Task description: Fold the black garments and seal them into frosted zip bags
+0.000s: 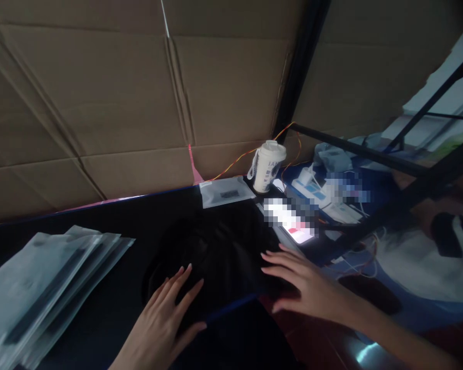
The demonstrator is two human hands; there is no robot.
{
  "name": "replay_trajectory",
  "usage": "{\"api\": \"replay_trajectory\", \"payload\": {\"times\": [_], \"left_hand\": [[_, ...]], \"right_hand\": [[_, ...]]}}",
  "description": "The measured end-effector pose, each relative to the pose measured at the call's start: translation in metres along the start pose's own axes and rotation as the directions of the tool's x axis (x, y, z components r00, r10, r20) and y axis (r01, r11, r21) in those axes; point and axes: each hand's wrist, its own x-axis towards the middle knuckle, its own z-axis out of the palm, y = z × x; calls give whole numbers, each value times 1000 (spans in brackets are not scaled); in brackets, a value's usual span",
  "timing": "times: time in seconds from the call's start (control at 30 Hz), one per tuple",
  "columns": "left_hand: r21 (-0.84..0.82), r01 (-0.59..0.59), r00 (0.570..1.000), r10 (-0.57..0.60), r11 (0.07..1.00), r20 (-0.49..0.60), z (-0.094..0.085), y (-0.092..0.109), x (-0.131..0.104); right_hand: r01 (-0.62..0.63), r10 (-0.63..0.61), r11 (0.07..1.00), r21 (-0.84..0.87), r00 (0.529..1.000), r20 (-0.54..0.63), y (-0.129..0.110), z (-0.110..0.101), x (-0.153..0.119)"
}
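Observation:
A dark, soft-looking black item (216,252), perhaps folded cloth, lies on the black tabletop (127,277) in front of me; its exact kind is lost in the gloom. My left hand (167,316) is over its near left side, fingers spread and nothing in them. To its right, my right hand (303,282) is also open, fingers stretched towards the item. I cannot tell whether either hand touches it. Several frosted plastic zip bags (57,277) lie overlapped left of my left hand, with something dark inside.
Along the back, a small flat frosted pouch (226,192) lies beside a lidded paper cup (269,167). A lit phone (293,223), partly pixelated, a power strip (312,192) and cables lie to the right. Cardboard (119,92) walls the back. Beyond a black metal frame (355,146), another person sits.

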Motion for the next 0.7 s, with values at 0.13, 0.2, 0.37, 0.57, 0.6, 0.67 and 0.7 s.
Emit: {"api": "replay_trajectory", "payload": {"times": [0.13,0.2,0.37,0.57,0.6,0.67,0.7], "left_hand": [[63,-51,999,51,997,-9,-2,0,-12],[100,-100,995,102,990,-22,-4,-2,-14],[26,-168,984,169,985,-47,-15,-10,-24],[-238,140,977,-172,961,-123,-54,-28,20],[-244,209,962,-244,947,-124,-60,-35,36],[-247,368,908,-403,896,-110,-65,-53,70],[-274,435,880,-470,858,-73,-64,-63,84]], "right_hand": [[11,-11,1000,27,1000,-2,11,7,-37],[-16,18,998,64,999,-31,17,10,-45],[-203,221,962,182,972,-84,20,7,-51],[-361,469,830,425,864,-181,23,-24,-2],[-398,535,799,451,813,-231,27,-29,15],[-445,614,763,468,727,-309,37,-35,54],[-468,623,765,443,712,-323,42,-35,74]]}}
